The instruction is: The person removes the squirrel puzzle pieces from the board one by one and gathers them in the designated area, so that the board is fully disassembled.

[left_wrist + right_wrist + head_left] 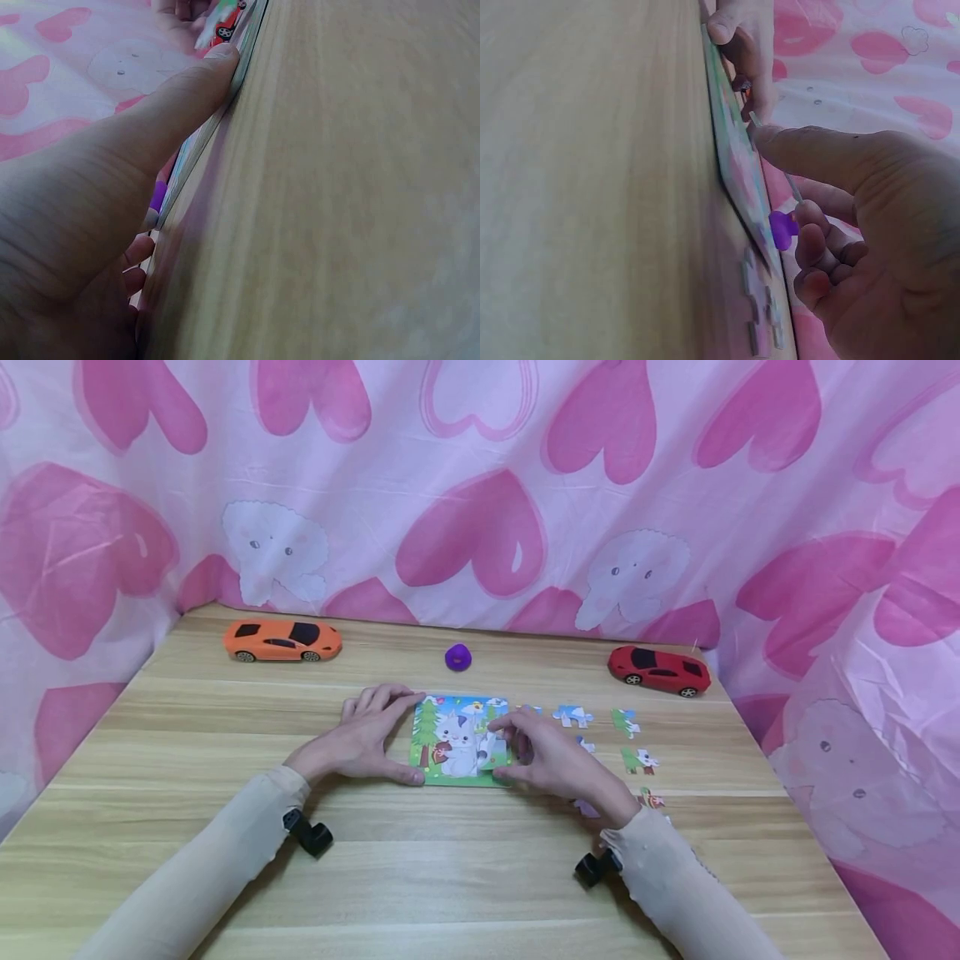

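A cartoon-cat puzzle board point(450, 739) lies flat on the wooden table point(225, 760). My left hand point(367, 739) steadies its left edge, with the straight thumb point(187, 97) against the near corner and the fingers point(393, 696) reaching the far corner. My right hand point(551, 760) pinches a puzzle piece point(491, 750) between thumb and forefinger over the board's right side. In the right wrist view the puzzle piece point(791, 184) shows as a thin sliver tilted up from the board point(735, 161).
Several loose puzzle pieces point(624, 723) lie to the right of the board. At the back stand an orange toy car point(281, 640), a purple object point(458, 657) and a red toy car point(660, 670). A pink heart-print cloth point(480, 485) encloses the table.
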{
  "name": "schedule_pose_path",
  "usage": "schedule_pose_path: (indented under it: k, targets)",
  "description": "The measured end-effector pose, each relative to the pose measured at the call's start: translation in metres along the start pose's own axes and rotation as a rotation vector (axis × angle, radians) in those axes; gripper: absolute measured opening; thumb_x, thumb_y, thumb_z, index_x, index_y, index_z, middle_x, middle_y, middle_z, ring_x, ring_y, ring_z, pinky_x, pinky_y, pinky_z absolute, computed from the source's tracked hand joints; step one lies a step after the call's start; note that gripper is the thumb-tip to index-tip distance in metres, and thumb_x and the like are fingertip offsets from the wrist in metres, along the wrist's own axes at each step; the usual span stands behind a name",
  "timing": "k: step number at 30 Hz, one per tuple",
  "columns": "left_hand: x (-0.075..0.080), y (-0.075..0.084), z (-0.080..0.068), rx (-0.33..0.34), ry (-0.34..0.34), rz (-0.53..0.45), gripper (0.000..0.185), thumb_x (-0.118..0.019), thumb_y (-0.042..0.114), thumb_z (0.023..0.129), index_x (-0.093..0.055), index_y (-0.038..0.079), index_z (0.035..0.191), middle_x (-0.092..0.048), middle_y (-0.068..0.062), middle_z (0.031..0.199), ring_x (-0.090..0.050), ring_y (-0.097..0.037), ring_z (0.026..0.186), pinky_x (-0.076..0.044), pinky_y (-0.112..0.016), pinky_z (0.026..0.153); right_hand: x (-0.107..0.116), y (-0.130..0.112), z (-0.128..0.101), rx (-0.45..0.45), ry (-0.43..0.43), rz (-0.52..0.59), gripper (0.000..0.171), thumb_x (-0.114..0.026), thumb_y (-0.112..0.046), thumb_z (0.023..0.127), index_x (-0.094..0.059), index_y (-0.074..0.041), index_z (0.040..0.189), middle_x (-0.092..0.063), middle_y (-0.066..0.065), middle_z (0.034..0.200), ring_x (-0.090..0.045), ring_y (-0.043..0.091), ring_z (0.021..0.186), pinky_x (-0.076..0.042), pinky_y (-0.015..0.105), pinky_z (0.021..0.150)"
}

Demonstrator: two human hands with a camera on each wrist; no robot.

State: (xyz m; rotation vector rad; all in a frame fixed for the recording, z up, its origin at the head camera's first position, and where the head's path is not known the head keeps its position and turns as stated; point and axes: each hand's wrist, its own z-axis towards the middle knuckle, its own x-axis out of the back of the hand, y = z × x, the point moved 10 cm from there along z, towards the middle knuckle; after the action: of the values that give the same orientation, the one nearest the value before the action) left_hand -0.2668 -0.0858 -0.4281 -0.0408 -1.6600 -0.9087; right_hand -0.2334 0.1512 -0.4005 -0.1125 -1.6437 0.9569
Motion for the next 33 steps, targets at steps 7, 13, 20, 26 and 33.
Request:
schedule_pose_path:
  k: [7,13,20,26,33]
  targets:
    - [0.0,0.0,-0.001,-0.005,0.004,0.007,0.135,-0.093,0.076,0.072,-0.033,0.015,0.176,-0.032,-0.016,0.172,-0.029,-0.042,0.154,-0.028,-0.058,0.111,0.016,-0.008,-0.002,0.021,0.068,0.015,0.064,-0.096,-0.023,0.091,-0.069,-0.011,0.147,-0.063,0.001,0.114,-0.061,0.017,0.098,-0.056,0.032,0.082]
    - [0.0,0.0,-0.001,-0.002,0.0,0.001,0.135,-0.094,0.076,0.071,-0.033,0.016,0.176,-0.031,-0.015,0.172,-0.028,-0.041,0.154,-0.028,-0.058,0.111,0.036,-0.011,-0.008,0.028,0.133,0.017,0.063,-0.097,-0.019,0.09,-0.071,-0.01,0.146,-0.063,0.001,0.116,-0.06,0.022,0.097,-0.056,0.035,0.082]
    - [0.0,0.001,0.0,-0.005,0.005,-0.002,0.134,-0.095,0.074,0.071,-0.033,0.016,0.176,-0.032,-0.014,0.172,-0.029,-0.041,0.152,-0.027,-0.058,0.111,0.058,-0.008,-0.023,0.018,0.197,-0.008,0.062,-0.097,-0.018,0.089,-0.072,-0.019,0.146,-0.063,0.001,0.115,-0.059,0.025,0.098,-0.05,0.031,0.077]
    - [0.0,0.001,0.0,-0.005,0.006,-0.006,0.134,-0.095,0.074,0.072,-0.033,0.017,0.176,-0.032,-0.014,0.172,-0.028,-0.04,0.153,-0.027,-0.058,0.112,0.069,-0.001,-0.036,-0.007,0.213,0.004,0.063,-0.096,-0.018,0.09,-0.071,-0.02,0.148,-0.062,0.005,0.114,-0.059,0.033,0.098,-0.051,0.035,0.076]
    - [-0.001,0.0,0.0,0.003,0.0,-0.006,0.134,-0.095,0.074,0.072,-0.033,0.017,0.176,-0.031,-0.014,0.172,-0.028,-0.041,0.153,-0.026,-0.058,0.112,0.069,0.004,-0.05,-0.003,0.235,-0.013,0.064,-0.098,-0.017,0.088,-0.072,-0.02,0.146,-0.062,0.001,0.11,-0.059,0.03,0.092,-0.05,0.031,0.072]
